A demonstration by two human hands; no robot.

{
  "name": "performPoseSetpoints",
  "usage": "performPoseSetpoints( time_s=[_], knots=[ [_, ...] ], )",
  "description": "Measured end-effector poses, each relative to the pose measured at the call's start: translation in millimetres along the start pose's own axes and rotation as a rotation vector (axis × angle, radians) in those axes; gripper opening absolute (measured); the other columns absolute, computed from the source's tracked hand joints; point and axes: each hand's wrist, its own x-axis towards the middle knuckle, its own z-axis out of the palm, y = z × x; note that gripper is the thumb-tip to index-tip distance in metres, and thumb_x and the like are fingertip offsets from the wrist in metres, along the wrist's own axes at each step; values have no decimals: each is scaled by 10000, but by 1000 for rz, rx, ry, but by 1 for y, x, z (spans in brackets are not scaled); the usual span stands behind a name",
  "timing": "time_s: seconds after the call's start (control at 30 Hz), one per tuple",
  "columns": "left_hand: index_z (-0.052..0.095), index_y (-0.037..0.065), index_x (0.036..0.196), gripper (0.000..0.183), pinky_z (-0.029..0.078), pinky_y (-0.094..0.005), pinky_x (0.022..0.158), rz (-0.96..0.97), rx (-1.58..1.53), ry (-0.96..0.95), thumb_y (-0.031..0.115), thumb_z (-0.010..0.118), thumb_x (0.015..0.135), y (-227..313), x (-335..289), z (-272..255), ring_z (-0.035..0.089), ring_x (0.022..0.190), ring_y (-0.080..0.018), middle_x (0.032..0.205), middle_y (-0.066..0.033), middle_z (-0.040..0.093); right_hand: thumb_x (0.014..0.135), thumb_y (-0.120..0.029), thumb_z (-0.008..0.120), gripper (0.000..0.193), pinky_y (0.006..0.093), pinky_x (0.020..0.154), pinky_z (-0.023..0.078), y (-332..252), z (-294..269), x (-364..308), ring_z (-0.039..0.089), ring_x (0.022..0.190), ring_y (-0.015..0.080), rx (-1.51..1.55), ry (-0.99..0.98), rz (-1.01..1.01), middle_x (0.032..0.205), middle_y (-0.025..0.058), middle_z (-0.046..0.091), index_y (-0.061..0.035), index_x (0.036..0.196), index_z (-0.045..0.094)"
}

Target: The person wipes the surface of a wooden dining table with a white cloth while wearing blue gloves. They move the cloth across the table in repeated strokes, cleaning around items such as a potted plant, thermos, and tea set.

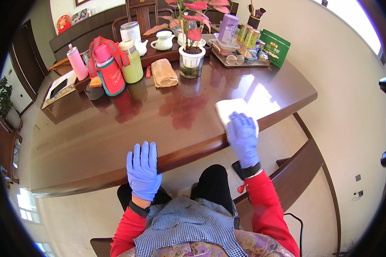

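Note:
My right hand (243, 139), in a blue-purple glove, holds a white cloth (228, 109) against the glossy brown table (85, 145), by its near edge right of the middle. The cloth is spread out beyond my fingertips, and part of it is hidden under the palm. My left hand (144, 172), gloved the same way, rests at the table's near edge with its fingers stretched out and nothing in it.
A potted plant (191, 60) with pink leaves stands at the far middle, beside a folded tan towel (164, 73). Bottles, including one in a red carrier (111, 79), stand far left. A wire tray (240, 61) of small containers is far right. A wooden bench (291, 171) is below right.

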Motion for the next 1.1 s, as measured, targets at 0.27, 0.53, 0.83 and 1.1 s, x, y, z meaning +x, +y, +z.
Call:
performPoseSetpoints(
  time_s=[0.27,0.53,0.83,1.1],
  knots=[
    [434,136,1630,943,315,-542,1247,15,60,-12,228,794,762,-2,0,2,440,1507,-361,1620,-116,487,985,-307,668,356,527,1169,398,-132,4,-1,583,1328,332,311,-187,-296,1405,100,657,-100,1273,703],
    [475,143,1608,866,322,-534,1246,7,21,22,175,732,781,0,-3,2,448,1505,-354,1616,-116,494,996,-244,694,315,482,1108,471,2,6,25,663,1228,355,127,-102,-141,1313,142,727,-80,1262,733],
    [435,119,1630,896,267,-530,1273,5,22,-23,249,729,794,1,-4,2,435,1500,-358,1608,-130,494,1062,-309,566,391,465,1166,427,74,4,36,618,1326,350,-38,-200,115,1390,148,705,-69,1322,732],
    [428,110,1634,866,301,-527,1253,24,121,51,279,715,834,-1,-6,12,449,1484,-358,1597,-131,500,1019,-249,644,409,500,1180,402,-82,18,29,576,1354,364,186,-307,-273,1447,126,658,-98,1398,666]
  ],
)
